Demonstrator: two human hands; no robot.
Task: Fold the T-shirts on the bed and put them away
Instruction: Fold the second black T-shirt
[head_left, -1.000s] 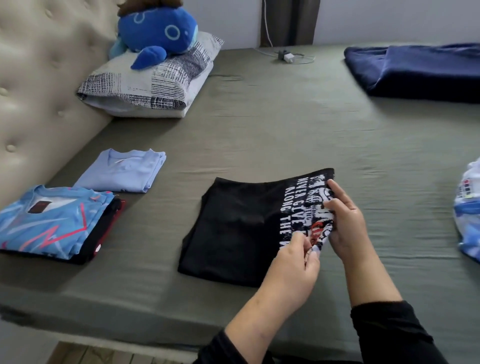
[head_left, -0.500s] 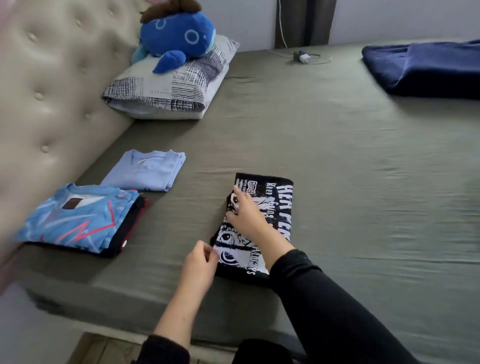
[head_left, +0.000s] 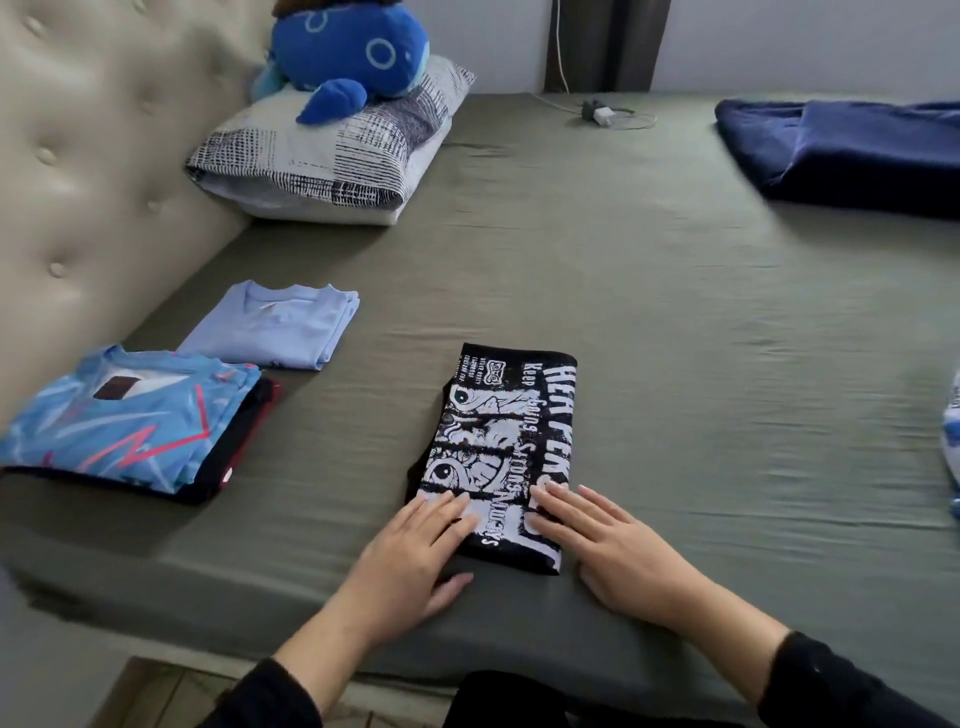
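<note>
The black T-shirt (head_left: 498, 441) print reads "Keep Going Strong", perhaps "Always" last.

**Both hands flat on the folded black shirt**

A black T-shirt with white printed graphics (head_left: 501, 447) lies folded into a narrow rectangle on the olive-green bed sheet (head_left: 675, 338). The left hand (head_left: 415, 551) and right hand (head_left: 608, 540) press straight fingers on its near end. Left of it lie a folded pale-blue T-shirt (head_left: 280, 325) and a blue patterned T-shirt with pink zigzags (head_left: 124, 421).
</note>
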